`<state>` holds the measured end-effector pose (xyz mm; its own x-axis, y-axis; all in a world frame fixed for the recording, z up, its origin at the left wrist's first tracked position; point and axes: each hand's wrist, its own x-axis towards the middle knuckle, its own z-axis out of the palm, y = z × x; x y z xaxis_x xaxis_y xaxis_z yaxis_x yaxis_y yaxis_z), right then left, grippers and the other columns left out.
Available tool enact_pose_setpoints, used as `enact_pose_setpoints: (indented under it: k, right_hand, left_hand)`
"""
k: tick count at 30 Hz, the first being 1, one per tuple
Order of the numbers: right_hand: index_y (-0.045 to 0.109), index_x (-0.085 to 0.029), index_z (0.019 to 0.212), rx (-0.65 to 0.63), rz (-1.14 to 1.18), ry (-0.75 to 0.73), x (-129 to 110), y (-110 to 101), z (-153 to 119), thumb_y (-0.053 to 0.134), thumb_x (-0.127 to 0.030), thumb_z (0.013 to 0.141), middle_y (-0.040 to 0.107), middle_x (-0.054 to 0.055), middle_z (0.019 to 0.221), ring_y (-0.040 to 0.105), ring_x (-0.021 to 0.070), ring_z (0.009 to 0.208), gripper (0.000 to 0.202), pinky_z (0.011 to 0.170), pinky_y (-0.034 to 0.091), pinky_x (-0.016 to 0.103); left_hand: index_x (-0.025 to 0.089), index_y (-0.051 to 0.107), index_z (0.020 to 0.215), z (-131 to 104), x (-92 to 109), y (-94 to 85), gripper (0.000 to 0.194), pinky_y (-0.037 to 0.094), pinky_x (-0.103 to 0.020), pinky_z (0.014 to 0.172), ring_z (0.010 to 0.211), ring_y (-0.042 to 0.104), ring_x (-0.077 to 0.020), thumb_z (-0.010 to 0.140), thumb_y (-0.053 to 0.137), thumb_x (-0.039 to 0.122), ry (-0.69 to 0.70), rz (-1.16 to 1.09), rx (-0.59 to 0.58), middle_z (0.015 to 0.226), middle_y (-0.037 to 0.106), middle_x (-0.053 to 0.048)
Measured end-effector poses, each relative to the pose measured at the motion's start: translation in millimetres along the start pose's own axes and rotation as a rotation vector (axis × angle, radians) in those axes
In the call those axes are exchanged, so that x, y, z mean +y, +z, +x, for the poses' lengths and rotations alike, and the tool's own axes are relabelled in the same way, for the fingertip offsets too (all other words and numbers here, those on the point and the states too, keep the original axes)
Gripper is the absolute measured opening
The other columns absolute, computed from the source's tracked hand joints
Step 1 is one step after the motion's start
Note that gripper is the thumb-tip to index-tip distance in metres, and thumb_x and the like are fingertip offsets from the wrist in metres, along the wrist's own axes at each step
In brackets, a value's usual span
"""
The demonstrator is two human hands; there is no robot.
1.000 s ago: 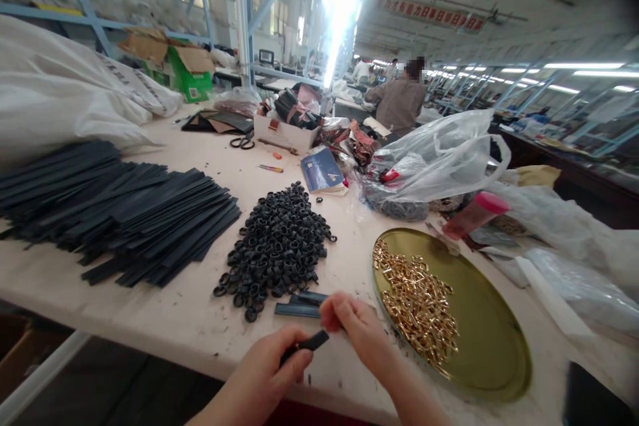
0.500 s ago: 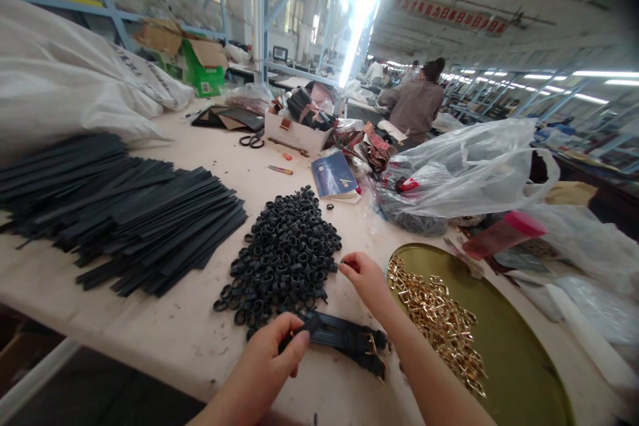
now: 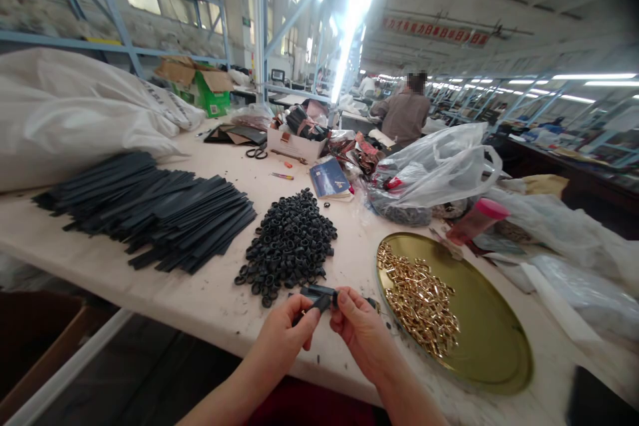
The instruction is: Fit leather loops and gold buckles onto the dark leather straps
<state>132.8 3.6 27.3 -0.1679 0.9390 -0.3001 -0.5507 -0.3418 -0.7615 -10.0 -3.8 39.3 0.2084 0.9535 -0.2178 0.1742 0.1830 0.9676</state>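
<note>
A black strap (image 3: 322,302) is pinched between the thumb and fingers of my left hand (image 3: 289,329). My right hand (image 3: 360,323) is closed at the strap's end, with a small black loop (image 3: 335,298) between thumb and fingertips. Whether the loop is around the strap or only against it, I cannot tell. Behind my hands lie more black straps (image 3: 313,290), mostly hidden, with a bit of gold metal showing at the right. A heap of black loops (image 3: 287,243) rises just beyond. Gold buckles (image 3: 419,299) fill one side of the gold tray (image 3: 499,339) at right.
Long black strips (image 3: 164,213) are stacked at left beside a white sack (image 3: 74,120). Scissors (image 3: 256,153), a blue booklet (image 3: 329,178), a clear plastic bag (image 3: 439,166) and a pink-lidded container (image 3: 476,221) stand farther back. Another person (image 3: 404,113) is in the background.
My right hand has come from the loop heap to the strap in my left hand, bringing a small black loop. The view has shifted, and my left hand still grips the strap.
</note>
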Motion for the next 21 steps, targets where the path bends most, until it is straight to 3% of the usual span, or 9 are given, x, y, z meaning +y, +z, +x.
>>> enact_pose_setpoints:
  k: [5,9,11,16,18,21]
  right_hand:
    - [0.062,-0.018,0.075,-0.013,-0.015,-0.015,4,5,-12,0.071,-0.03,0.066,0.054,-0.004,0.06,0.043,0.0063,0.051,0.018,0.052,0.036,0.019]
    - [0.063,-0.019,0.083,0.004,-0.173,-0.134,9,10,-21,0.07,-0.03,0.067,0.064,0.001,0.085,0.054,0.0117,0.072,0.021,0.069,0.043,0.025]
    - [0.062,-0.019,0.086,0.01,-0.262,-0.196,12,11,-23,0.069,-0.031,0.068,0.065,0.002,0.088,0.056,0.0144,0.08,0.022,0.076,0.043,0.028]
    - [0.06,-0.018,0.079,0.122,-0.333,-0.291,24,9,-24,0.064,-0.038,0.071,0.066,0.005,0.09,0.057,0.0169,0.081,0.022,0.078,0.044,0.033]
    - [0.059,-0.018,0.077,0.167,-0.333,-0.305,29,9,-24,0.065,-0.037,0.071,0.066,0.005,0.092,0.057,0.0169,0.081,0.022,0.079,0.044,0.034]
    - [0.06,-0.018,0.079,0.211,-0.277,-0.296,34,11,-24,0.067,-0.037,0.069,0.066,0.005,0.092,0.058,0.0172,0.08,0.023,0.079,0.045,0.034]
  left_hand:
    - [0.018,0.045,0.064,-13,0,1.0,0.024,0.023,-0.019,0.041,0.037,0.03,-0.006,0.072,0.048,0.04,-0.023,-0.112,-0.017,0.039,0.039,0.009]
    - [0.018,0.043,0.067,-20,0,1.4,0.03,0.012,-0.018,0.035,0.031,0.02,-0.0031,0.07,0.05,0.047,-0.172,-0.312,-0.083,0.039,0.039,0.01]
    - [0.018,0.043,0.068,-22,-1,1.7,0.03,0.009,-0.017,0.034,0.03,0.018,-0.0023,0.069,0.051,0.047,-0.213,-0.376,-0.106,0.038,0.039,0.01]
    - [0.019,0.042,0.067,-25,-3,6.8,0.027,0.007,-0.018,0.034,0.029,0.018,-0.0023,0.068,0.052,0.043,-0.286,-0.409,-0.141,0.037,0.039,0.01]
    - [0.019,0.041,0.064,-26,-4,9.2,0.026,0.008,-0.018,0.035,0.03,0.018,-0.0025,0.069,0.051,0.042,-0.273,-0.389,-0.122,0.036,0.037,0.01]
    - [0.018,0.041,0.062,-25,-7,10.0,0.026,0.015,-0.018,0.037,0.034,0.021,-0.0037,0.07,0.051,0.041,-0.139,-0.321,-0.016,0.037,0.033,0.011]
